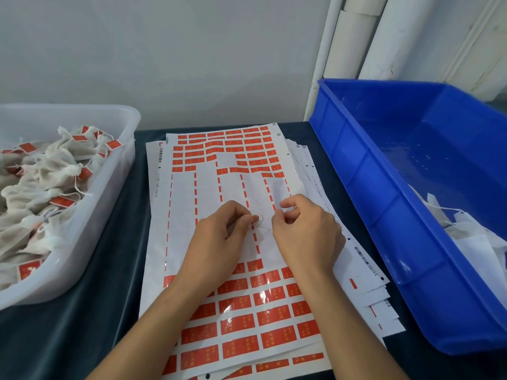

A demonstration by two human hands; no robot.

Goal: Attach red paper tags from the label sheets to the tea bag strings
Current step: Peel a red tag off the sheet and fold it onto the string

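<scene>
Both hands work over the label sheet (233,242): left hand (219,237) pinches a thin white string (260,229) at its fingertips, right hand (304,229) curled just beside it, its hold unclear. Tagged tea bags (41,187) fill the clear tub (109,187) at left; blue crate (384,187) at right.

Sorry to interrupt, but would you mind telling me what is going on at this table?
A person is tagging tea bags. Both hands are over the top label sheet, whose middle rows are already peeled bare. The left hand pinches something small and pale at its fingertips, and the right hand is curled beside it; a thin string seems to lie between them. The clear tub on the left holds tea bags with red tags attached. The blue bin on the right holds white bags, no tags visible.
</scene>
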